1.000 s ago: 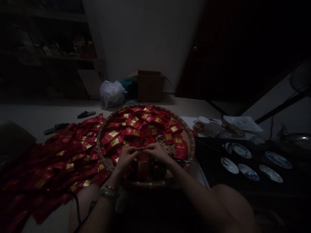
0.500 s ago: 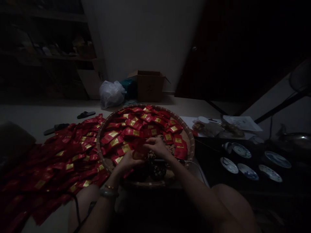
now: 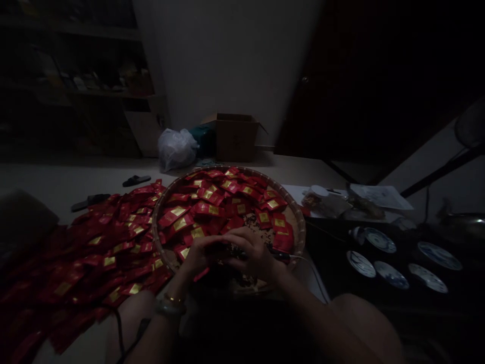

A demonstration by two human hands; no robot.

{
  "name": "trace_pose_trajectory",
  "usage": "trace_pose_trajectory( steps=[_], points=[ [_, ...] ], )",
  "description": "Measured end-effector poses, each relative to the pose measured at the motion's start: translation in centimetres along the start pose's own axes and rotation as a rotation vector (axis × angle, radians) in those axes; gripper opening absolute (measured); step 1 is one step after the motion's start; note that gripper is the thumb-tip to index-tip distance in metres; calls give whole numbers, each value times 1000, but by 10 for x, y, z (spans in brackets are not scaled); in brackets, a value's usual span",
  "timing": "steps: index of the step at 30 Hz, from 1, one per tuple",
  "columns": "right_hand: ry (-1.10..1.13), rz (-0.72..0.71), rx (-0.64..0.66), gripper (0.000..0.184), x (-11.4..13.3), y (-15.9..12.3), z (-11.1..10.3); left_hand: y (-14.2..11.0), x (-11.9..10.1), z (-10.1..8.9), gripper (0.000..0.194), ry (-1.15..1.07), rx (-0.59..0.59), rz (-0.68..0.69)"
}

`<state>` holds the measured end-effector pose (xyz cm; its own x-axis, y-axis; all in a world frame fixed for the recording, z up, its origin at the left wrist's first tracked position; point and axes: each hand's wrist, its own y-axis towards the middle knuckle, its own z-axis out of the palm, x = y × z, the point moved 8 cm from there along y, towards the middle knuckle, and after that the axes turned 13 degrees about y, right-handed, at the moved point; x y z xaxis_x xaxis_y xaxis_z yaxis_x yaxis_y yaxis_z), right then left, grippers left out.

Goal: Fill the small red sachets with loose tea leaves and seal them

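Note:
A round woven basket (image 3: 299, 222) in front of me holds several red packets with gold labels (image 3: 204, 207) and some dark loose leaves (image 3: 252, 220). My left hand (image 3: 200, 255) and my right hand (image 3: 252, 253) are pressed together over the basket's near edge, fingers curled. A bit of red packet (image 3: 200, 274) shows under the left hand. What the fingers grip is too dark to make out. A bracelet (image 3: 170, 303) is on my left wrist.
A big heap of red packets (image 3: 87, 253) covers the floor to the left. Blue-patterned saucers (image 3: 390, 255) lie on a dark tray at right. A cardboard box (image 3: 235, 136), a white plastic bag (image 3: 176, 146) and sandals (image 3: 136, 179) are at the back.
A second ago both hands held a red packet upright by its top edge. They have since come down and closed together lower, nearer me, and the packet is mostly hidden.

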<state>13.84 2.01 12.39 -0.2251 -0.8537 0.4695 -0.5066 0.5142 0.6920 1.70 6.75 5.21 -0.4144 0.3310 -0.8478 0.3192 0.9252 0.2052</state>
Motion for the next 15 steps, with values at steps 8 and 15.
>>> trace_pose_trajectory(
  steps=[8, 15],
  points=[
    [-223, 39, 214, 15, 0, -1, 8, -2, -20, -5, 25, 72, 6, 92],
    [-170, 367, 578, 13, -34, 7, 10, -1, 4, 22, 25, 76, 161, -26]
  ],
)
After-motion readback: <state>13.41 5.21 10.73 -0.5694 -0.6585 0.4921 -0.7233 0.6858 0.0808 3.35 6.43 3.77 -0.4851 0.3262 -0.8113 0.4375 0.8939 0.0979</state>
